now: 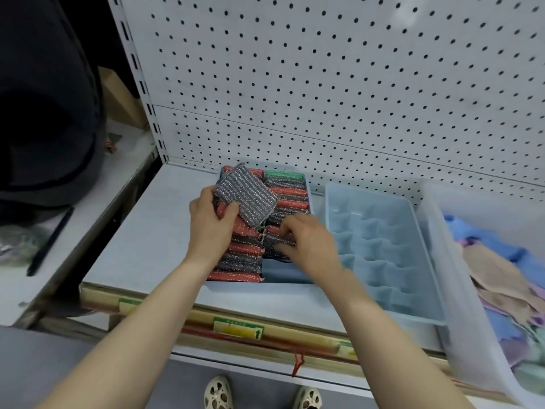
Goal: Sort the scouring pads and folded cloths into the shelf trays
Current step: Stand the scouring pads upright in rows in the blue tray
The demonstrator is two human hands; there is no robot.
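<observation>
Grey, silver-flecked scouring pad (246, 195), rectangular, long axis slanting toward the shelf's (153, 231) back-left corner, pinched in the left grip (213, 214) above the pad-filled tray (308, 184); right grip (306, 240) curls onto packed pads.

pad tray (308, 184) left of empty tray (413, 208), cloth bin (436, 231) rightmost on shelf (153, 231)

The pad (247, 199) I hold is grey with silver stripes. Pads in the tray (310, 188) are red, grey and green. The empty tray (424, 252) is pale blue.
</observation>
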